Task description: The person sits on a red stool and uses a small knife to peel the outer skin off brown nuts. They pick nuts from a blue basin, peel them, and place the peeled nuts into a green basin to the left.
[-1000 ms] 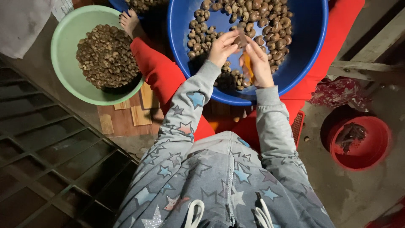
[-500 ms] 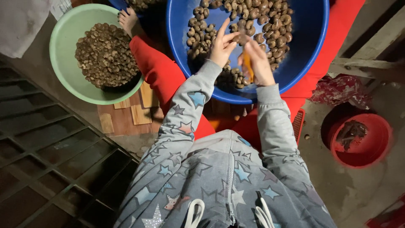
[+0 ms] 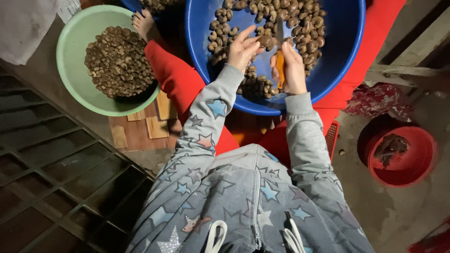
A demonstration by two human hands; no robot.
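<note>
left hand [image 3: 243, 47] fingers pinch nut [image 3: 266, 41] | right hand [image 3: 291, 65] fingers grip knife [image 3: 280, 63], blade half-hidden

place: likely home nut-shelling yard | cues: bare concrete floor [image 3: 408, 215], nut-filled basins [image 3: 347, 42], metal grate [image 3: 51, 159]

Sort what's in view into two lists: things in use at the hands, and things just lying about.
In use:
left hand holding a nut
right hand gripping an orange-handled knife
blue basin of nuts

Lying about:
green bowl of nuts
red bowl
wooden slats
metal grate
</note>
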